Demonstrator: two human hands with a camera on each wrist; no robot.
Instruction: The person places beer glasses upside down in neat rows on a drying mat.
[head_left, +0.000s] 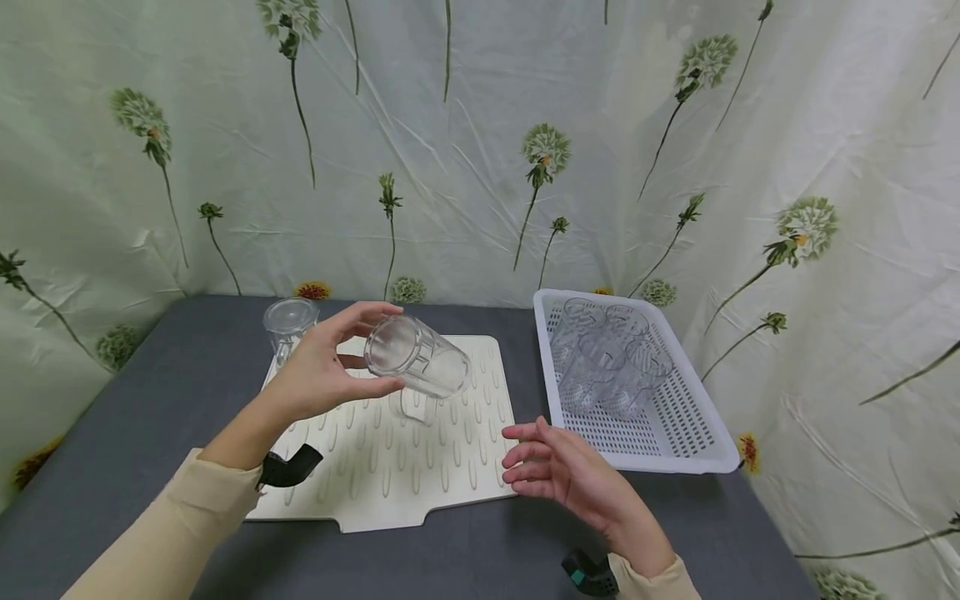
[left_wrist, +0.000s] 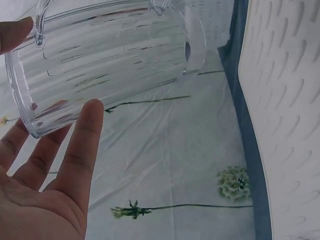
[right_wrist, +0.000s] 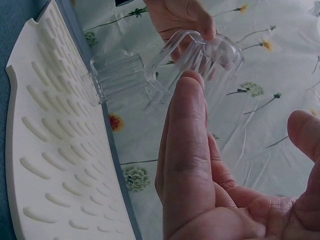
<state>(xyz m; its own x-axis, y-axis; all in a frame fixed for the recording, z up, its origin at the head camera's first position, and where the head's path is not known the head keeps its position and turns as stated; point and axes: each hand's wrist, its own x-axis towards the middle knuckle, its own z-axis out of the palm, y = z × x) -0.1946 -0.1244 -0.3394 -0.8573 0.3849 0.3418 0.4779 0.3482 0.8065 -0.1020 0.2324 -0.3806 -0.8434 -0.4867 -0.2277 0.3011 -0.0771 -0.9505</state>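
Observation:
My left hand [head_left: 326,371] grips a clear mug [head_left: 420,358] around its base end, thumb on one side and fingers on the other. The mug is tilted on its side above the white drying mat [head_left: 450,467], its handle [head_left: 415,407] pointing down. In the left wrist view the ribbed wall of the mug [left_wrist: 115,60] lies across the fingers. My right hand [head_left: 573,479] hovers over the mat's right edge, fingers relaxed and holding nothing. A second clear mug [head_left: 288,321] stands at the mat's back left corner, partly behind the left hand.
A white perforated basket [head_left: 686,454] sits at the right with several clear glasses [head_left: 600,358] inside. Dark cloth [head_left: 217,367] covers the table. A flowered curtain [head_left: 465,167] hangs close behind it.

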